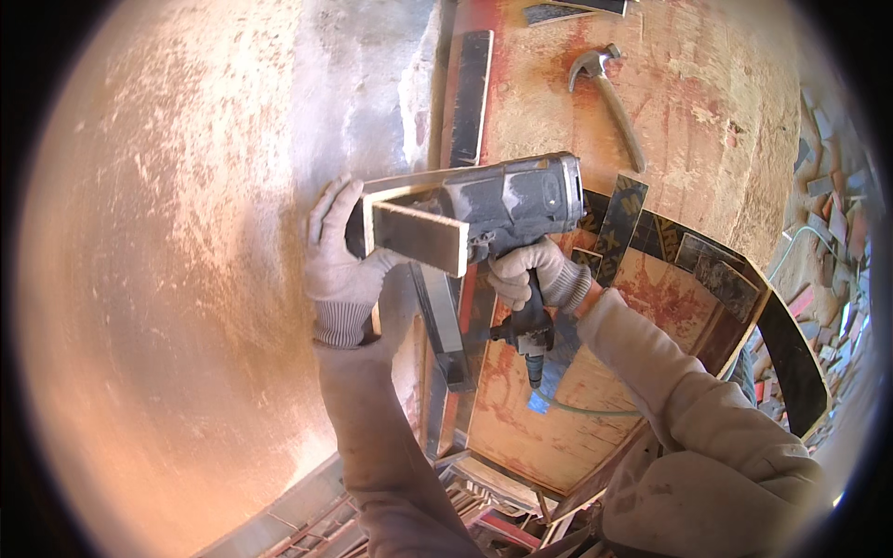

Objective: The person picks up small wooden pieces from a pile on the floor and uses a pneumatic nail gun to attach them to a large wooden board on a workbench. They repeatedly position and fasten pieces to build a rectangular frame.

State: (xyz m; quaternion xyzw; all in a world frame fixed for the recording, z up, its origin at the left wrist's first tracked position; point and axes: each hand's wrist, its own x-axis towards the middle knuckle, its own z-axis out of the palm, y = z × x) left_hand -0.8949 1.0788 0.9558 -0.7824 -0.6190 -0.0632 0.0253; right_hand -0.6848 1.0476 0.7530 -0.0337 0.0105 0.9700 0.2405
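My gloved right hand [541, 274] is wrapped round the grip of a dark, scuffed pneumatic nail gun [521, 200]. A thin green air hose [586, 410] runs from the bottom of its handle. The gun's body lies across the middle, its nose toward the left, partly hidden behind wood. My gloved left hand [337, 244] grips the left end of a small dark-faced plywood piece [423, 232], whose pale cut edges meet another strip at an angle. Its thumb is on the near side and the fingers are behind. Where the gun's nose meets the wood cannot be made out.
A claw hammer [614, 107] lies on the stained plywood board at the upper right. Dark strips [472, 98] and a curved plywood form [707, 270] lie around. To the left stands a large, worn, shiny panel [205, 279]. Scrap pieces [837, 279] litter the ground at far right.
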